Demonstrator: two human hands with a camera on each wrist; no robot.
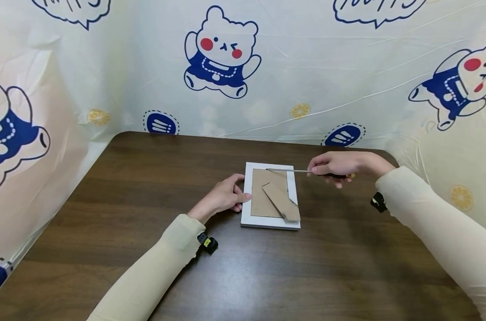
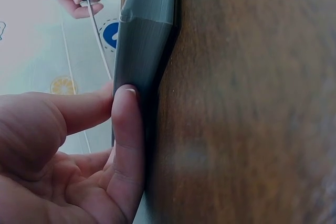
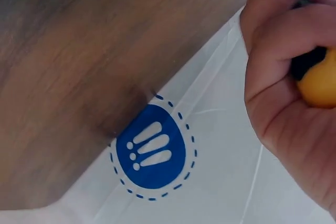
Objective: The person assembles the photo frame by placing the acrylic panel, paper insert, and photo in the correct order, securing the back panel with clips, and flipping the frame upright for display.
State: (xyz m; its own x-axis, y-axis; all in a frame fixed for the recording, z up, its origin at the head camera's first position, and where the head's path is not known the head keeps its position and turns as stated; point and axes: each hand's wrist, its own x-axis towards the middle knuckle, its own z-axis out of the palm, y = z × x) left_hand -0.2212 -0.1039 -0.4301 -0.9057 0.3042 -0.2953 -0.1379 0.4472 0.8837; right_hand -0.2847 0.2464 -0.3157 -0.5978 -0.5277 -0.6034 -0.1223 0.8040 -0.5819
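Note:
A white picture frame [image 1: 267, 222] lies on the table, its brown backing board [image 1: 263, 203] facing up. Slanting across the lower right of that backing is a brown cardboard flap [image 1: 285, 205]; whether it is attached cannot be told. My left hand [image 1: 224, 195] grips the frame's left edge, thumb and fingers against the frame side [image 2: 142, 45] in the left wrist view. My right hand [image 1: 335, 165] holds a screwdriver [image 1: 301, 171] by its black and yellow handle [image 3: 317, 85]. Its metal shaft reaches left over the frame, with the tip near the backing's upper edge.
The dark wooden table [image 1: 187, 160] extends around the frame. Behind and beside it hangs a pale curtain [image 1: 154, 67] printed with bears and orange slices. Black wrist cameras sit on both sleeves.

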